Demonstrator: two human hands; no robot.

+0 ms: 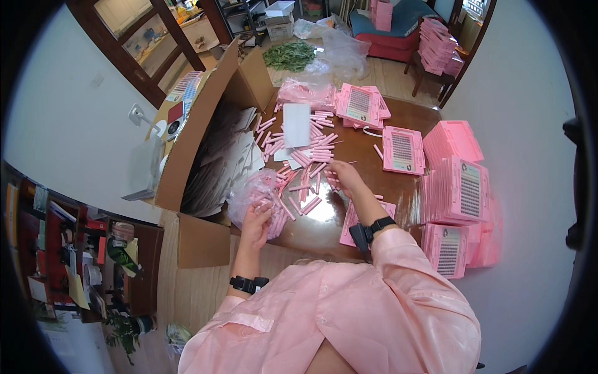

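My left hand [255, 223] is closed on a clear plastic bag [240, 194] at the near left of the brown table. Pink tubes [279, 222] show inside the bag and at its mouth. Farther right, my right hand [344, 177] is over the edge of a loose heap of pink tubes [321, 154], fingers curled together. What lies between those fingers is too small to make out. A white rectangular card [296, 125] rests on the heap. Just right of my right wrist, a pink lash case [351, 228] is partly hidden by my forearm.
A big open cardboard box [202, 134] holding white sheets [232, 163] stands left of the heap. Pink lash cases [403, 150] lie at the right, with tall stacks of cases [458, 187] along the table's right edge. Wrapped pink packs [306, 93] sit at the back.
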